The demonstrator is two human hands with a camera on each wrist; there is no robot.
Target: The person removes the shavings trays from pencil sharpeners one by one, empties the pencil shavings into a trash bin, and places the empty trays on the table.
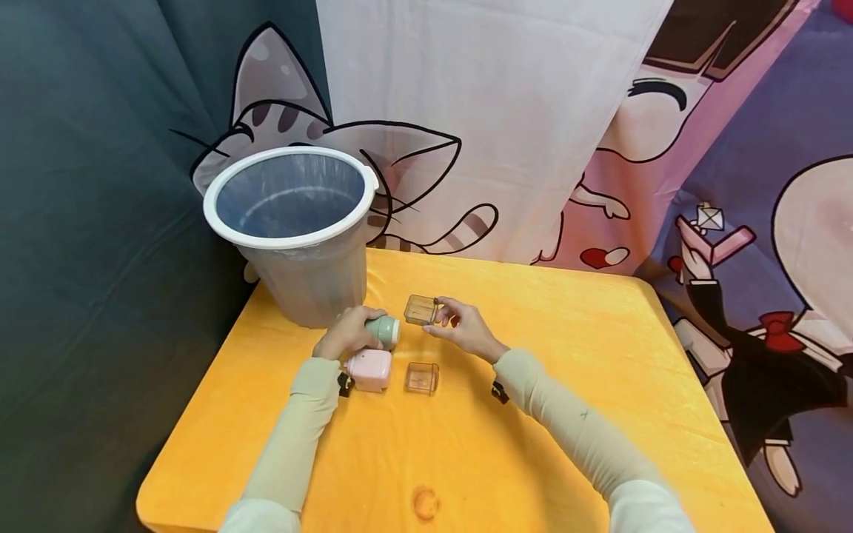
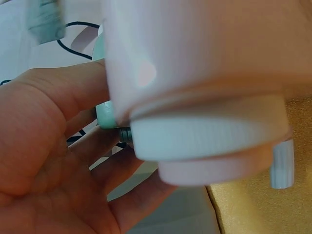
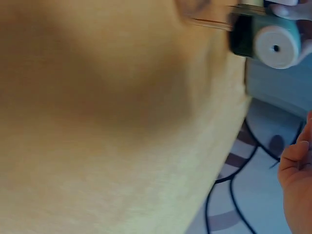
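Note:
My left hand (image 1: 349,332) grips a green pencil sharpener (image 1: 383,330) with a white round end. In the right wrist view, that end has a dark central hole beside a dark square opening. A pink pencil sharpener (image 1: 370,370) stands close to the left wrist and fills much of the left wrist view, its white ring (image 2: 209,129) showing. My right hand (image 1: 466,329) pinches the right edge of a clear brownish shavings drawer (image 1: 420,310), above the table. Nearer me, a second clear drawer (image 1: 422,378) lies right of the pink sharpener.
A large grey waste bin (image 1: 320,285) with a white rim and a bag inside stands at the back left of the yellow table (image 1: 566,444). A round orange mark (image 1: 425,503) shows near the front. Printed cloth (image 1: 493,111) hangs behind.

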